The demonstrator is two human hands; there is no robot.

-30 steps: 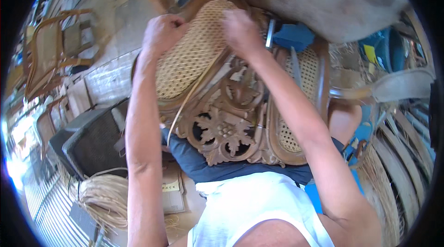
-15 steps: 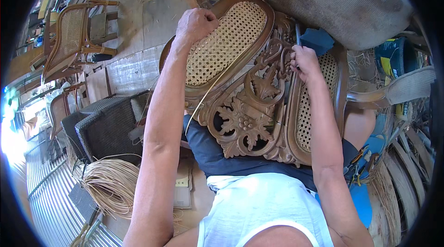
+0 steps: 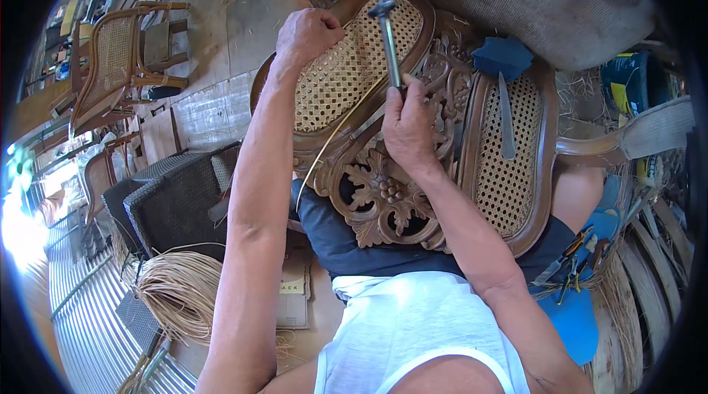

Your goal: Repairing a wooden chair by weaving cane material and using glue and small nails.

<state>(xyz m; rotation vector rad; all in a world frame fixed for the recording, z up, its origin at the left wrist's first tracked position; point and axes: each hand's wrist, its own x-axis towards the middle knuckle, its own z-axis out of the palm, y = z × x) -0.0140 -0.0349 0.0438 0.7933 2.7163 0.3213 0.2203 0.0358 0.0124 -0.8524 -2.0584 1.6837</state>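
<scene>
A carved wooden chair back (image 3: 387,187) with woven cane panels lies across my lap. My right hand (image 3: 409,128) is wrapped round the handle of a hammer (image 3: 389,44), its head raised over the left cane panel (image 3: 335,92). At that panel's upper left edge, my left hand (image 3: 308,36) has its fingers pinched together; what they hold, if anything, is hidden. A loose cane strip (image 3: 328,145) runs along the panel's lower edge and hangs toward my lap. A narrow metal blade (image 3: 507,117) rests on the right cane panel (image 3: 501,195), below a blue scrap (image 3: 503,57).
A coil of cane (image 3: 177,294) and a dark woven chair (image 3: 177,202) are at my left. Farther left stands a cane-backed chair (image 3: 110,62). Pliers and other hand tools (image 3: 571,265) sit by my right thigh. A large woven surface (image 3: 538,3) borders the far side.
My right hand has swung left from the right panel with the hammer, now raised over the left panel. The narrow blade is now uncovered. My left hand stays at the panel's edge.
</scene>
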